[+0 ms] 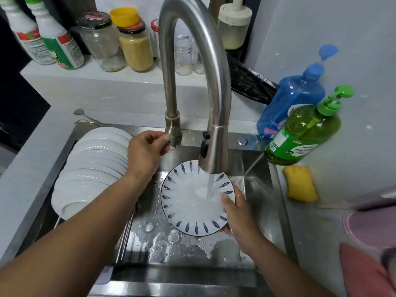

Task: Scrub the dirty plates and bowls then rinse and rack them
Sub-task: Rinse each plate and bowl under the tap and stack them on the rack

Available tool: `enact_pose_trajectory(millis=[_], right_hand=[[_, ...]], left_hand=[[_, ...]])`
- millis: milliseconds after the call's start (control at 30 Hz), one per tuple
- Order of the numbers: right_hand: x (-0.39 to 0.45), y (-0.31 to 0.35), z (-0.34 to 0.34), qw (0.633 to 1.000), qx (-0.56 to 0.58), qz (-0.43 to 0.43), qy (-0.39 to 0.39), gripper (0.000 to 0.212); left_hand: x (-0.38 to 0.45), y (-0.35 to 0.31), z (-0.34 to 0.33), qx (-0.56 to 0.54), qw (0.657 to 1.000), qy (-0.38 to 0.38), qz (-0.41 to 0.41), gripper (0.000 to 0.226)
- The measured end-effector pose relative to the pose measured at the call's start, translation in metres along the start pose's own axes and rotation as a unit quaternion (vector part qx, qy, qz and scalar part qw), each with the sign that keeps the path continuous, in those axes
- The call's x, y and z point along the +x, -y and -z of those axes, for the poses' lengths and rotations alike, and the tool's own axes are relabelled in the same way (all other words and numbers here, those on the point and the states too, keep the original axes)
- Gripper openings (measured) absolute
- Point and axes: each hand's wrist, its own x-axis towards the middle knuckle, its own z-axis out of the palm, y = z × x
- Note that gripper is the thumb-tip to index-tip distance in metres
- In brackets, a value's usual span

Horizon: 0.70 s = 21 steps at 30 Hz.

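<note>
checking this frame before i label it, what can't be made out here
Head view only:
- Faucet handle: covered by the left hand.
- Back of the patterned plate: faces away; its right rim is under the right hand.
- Pink items: blurred, cut by the right edge.
- Green bottle label: too small.

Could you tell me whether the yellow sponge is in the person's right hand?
No, the yellow sponge lies on the counter while the right hand holds the plate.

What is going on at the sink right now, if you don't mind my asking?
A person is rinsing a blue-patterned plate under running water from the faucet. The right hand holds the plate by its rim over the sink, while the left hand grips the faucet handle. White dishes already stand in the rack at the left.
</note>
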Motion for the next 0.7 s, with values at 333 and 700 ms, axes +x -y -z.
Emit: enact_pose_trajectory(millis=[333, 700], right_hand=[[-0.002, 0.01, 0.003, 1.0, 0.011, 0.0, -0.003, 0.033], [-0.009, 0.016, 0.006, 1.0, -0.001, 0.003, -0.017, 0.04]], left_hand=[[-0.002, 0.013, -0.002, -0.03, 0.997, -0.062, 0.019, 0.032], [0.006, 0.013, 0.002, 0.027, 0.996, -0.085, 0.014, 0.048]])
